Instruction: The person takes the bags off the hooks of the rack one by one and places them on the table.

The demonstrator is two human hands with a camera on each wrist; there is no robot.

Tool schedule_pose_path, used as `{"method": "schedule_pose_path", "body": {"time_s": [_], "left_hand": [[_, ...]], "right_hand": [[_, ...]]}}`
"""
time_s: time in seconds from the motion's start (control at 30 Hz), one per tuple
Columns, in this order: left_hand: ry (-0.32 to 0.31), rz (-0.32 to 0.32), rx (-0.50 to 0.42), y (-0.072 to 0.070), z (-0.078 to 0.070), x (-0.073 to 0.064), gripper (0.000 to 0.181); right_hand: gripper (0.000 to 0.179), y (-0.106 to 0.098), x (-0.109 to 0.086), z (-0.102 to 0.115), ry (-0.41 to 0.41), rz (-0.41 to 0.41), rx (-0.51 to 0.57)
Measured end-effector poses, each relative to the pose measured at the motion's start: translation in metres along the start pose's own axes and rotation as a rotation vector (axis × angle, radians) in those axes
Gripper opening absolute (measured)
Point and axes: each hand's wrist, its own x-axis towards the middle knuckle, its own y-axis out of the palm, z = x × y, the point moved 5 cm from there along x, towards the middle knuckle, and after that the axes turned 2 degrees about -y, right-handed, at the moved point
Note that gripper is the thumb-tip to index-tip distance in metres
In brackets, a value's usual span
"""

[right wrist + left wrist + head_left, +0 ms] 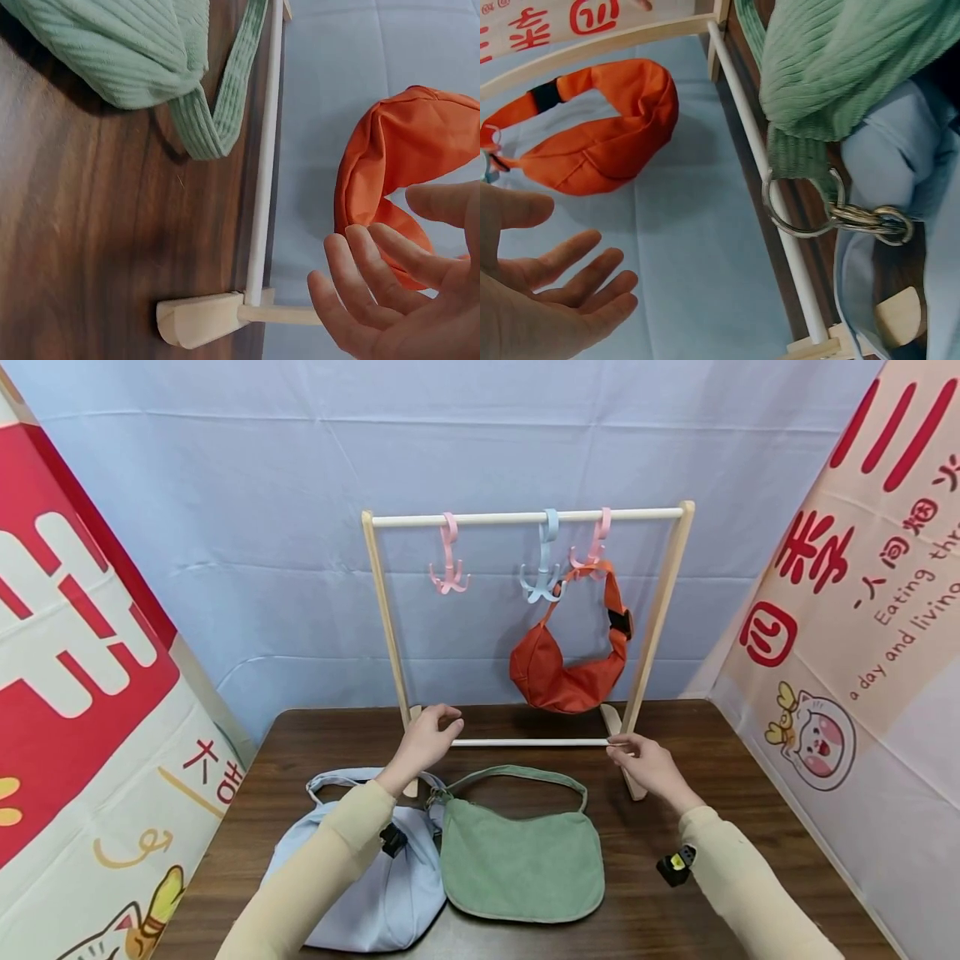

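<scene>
An orange bag (567, 681) hangs by its strap from the right pink hook (598, 547) on the rack. On the table lie a green corduroy bag (521, 864) and, left of it, a light blue bag (390, 893), partly hidden by my left forearm. My left hand (429, 739) is above the table by the rack's lower left, fingers loosely bent around nothing. Near the right end of the lower bar (532, 742) is my right hand (647, 764), likewise holding nothing. Metal rings (802, 206) on the green bag show in the left wrist view.
A wooden rack (390, 618) with a white top rail (495, 519) stands at the back of the dark table (720, 793). Another pink hook (449, 560) and a blue hook (543, 560) hang from the rail. Printed cloths (855, 610) flank both sides.
</scene>
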Motion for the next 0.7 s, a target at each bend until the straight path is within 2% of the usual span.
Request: {"method": "schedule_pose_path", "body": {"time_s": [0.3,0.7], "left_hand": [[0.012,0.003,-0.005,0.000,-0.014,0.013,0.033],[0.062,-0.032,0.017,-0.004,-0.034,0.033,0.035]], "right_hand": [[0.051,-0.017,0.007,0.006,-0.060,-0.017,-0.082],[0.053,-0.035,0.017,0.018,-0.196,-0.039,-0.131]]}}
